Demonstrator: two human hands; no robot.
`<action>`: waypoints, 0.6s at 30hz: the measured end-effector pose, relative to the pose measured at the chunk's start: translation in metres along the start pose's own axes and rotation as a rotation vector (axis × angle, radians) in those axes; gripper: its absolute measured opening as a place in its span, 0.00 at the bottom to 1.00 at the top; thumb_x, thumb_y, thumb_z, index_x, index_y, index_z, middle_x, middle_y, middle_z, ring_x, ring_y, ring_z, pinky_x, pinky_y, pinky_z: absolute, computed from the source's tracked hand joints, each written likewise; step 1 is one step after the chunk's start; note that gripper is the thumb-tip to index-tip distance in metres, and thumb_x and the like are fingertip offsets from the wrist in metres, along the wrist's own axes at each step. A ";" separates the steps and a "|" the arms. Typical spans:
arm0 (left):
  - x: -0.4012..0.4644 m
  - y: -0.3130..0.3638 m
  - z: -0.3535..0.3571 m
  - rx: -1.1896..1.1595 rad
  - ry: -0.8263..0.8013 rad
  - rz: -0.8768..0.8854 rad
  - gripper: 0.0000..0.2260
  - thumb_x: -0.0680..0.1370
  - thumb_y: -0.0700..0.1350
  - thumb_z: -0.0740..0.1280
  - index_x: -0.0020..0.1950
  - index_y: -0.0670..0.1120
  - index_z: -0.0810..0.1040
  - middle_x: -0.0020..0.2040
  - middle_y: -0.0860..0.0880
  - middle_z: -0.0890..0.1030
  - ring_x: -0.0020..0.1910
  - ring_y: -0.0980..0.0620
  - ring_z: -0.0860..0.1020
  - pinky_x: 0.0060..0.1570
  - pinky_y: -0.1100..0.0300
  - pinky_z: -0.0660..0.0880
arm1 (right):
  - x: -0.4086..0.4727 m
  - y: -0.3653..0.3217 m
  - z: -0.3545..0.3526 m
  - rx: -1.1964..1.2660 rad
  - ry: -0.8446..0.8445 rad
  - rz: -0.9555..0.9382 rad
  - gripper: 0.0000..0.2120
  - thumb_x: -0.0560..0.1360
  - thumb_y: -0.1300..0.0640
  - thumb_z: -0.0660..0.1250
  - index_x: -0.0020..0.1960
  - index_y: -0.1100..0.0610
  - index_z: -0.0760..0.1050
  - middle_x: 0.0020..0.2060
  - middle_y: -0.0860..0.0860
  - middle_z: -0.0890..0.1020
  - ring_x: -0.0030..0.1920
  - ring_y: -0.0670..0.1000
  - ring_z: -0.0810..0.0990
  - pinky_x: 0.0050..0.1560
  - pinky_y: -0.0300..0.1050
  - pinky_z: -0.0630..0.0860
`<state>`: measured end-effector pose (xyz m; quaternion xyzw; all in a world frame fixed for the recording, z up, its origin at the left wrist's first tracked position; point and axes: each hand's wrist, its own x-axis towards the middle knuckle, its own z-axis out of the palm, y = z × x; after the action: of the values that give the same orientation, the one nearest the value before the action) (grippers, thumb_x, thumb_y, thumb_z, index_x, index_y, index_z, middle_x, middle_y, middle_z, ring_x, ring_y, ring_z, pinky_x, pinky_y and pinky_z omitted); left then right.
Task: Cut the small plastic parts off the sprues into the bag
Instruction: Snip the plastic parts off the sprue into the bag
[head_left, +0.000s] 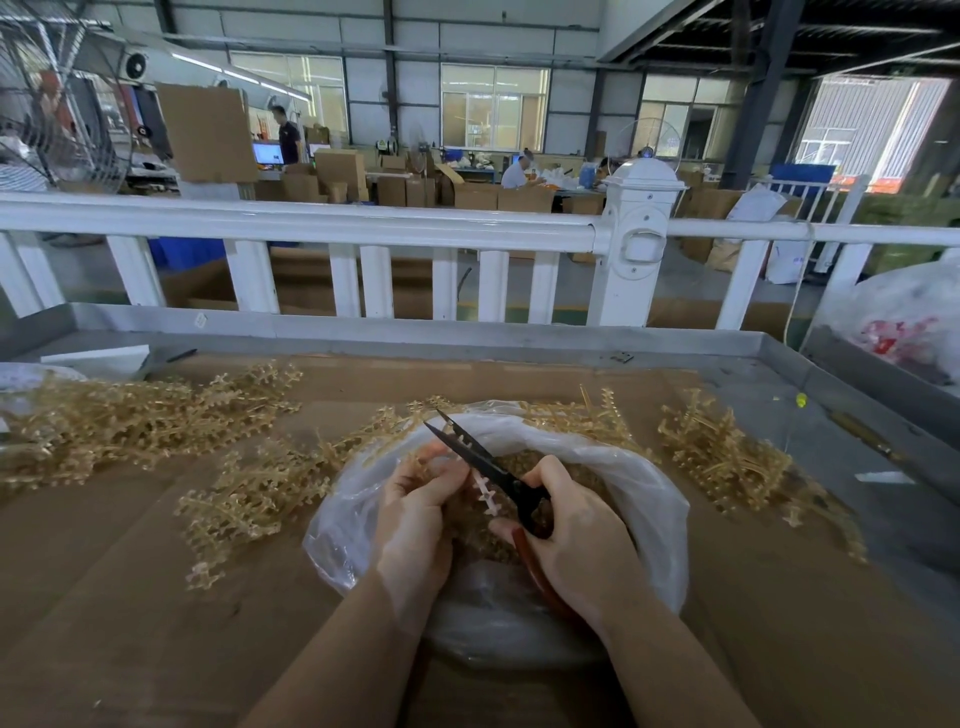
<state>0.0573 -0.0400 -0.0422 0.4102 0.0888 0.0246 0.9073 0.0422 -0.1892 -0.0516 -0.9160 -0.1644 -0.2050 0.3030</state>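
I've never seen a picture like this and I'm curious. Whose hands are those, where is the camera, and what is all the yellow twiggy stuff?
The camera sits on a person's head and looks down, so you see that person's own two hands. The right hand grips scissors with open blades. The left hand holds a sprue, a little plastic stick with small parts branching off it. Both hands work over a clear plastic bag, which already has cut-off parts inside. The yellow twiggy stuff is piles of sprues, lying on brown cardboard that covers the table. Behind stands a white fence, and beyond it a big workshop.
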 end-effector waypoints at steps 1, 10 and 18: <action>0.000 0.001 0.000 -0.022 0.012 -0.011 0.12 0.74 0.32 0.64 0.57 0.36 0.77 0.51 0.35 0.80 0.50 0.39 0.81 0.55 0.44 0.77 | 0.000 0.000 0.000 -0.003 -0.008 -0.001 0.17 0.70 0.40 0.69 0.49 0.47 0.67 0.44 0.39 0.76 0.47 0.42 0.75 0.46 0.34 0.70; 0.006 0.002 -0.004 -0.085 0.072 -0.019 0.05 0.74 0.36 0.67 0.47 0.41 0.83 0.45 0.41 0.83 0.41 0.49 0.84 0.38 0.57 0.82 | -0.002 -0.002 -0.001 -0.023 -0.015 -0.019 0.17 0.68 0.40 0.70 0.47 0.47 0.67 0.41 0.38 0.75 0.44 0.39 0.73 0.43 0.31 0.68; -0.002 0.003 0.001 -0.032 0.029 -0.033 0.15 0.70 0.34 0.68 0.55 0.34 0.77 0.51 0.33 0.80 0.48 0.40 0.81 0.54 0.48 0.77 | -0.003 -0.001 -0.001 0.010 0.027 0.007 0.17 0.68 0.41 0.71 0.48 0.48 0.69 0.42 0.40 0.78 0.45 0.42 0.76 0.45 0.36 0.73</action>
<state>0.0554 -0.0392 -0.0385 0.3937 0.1082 0.0168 0.9127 0.0385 -0.1895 -0.0519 -0.9123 -0.1581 -0.2152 0.3106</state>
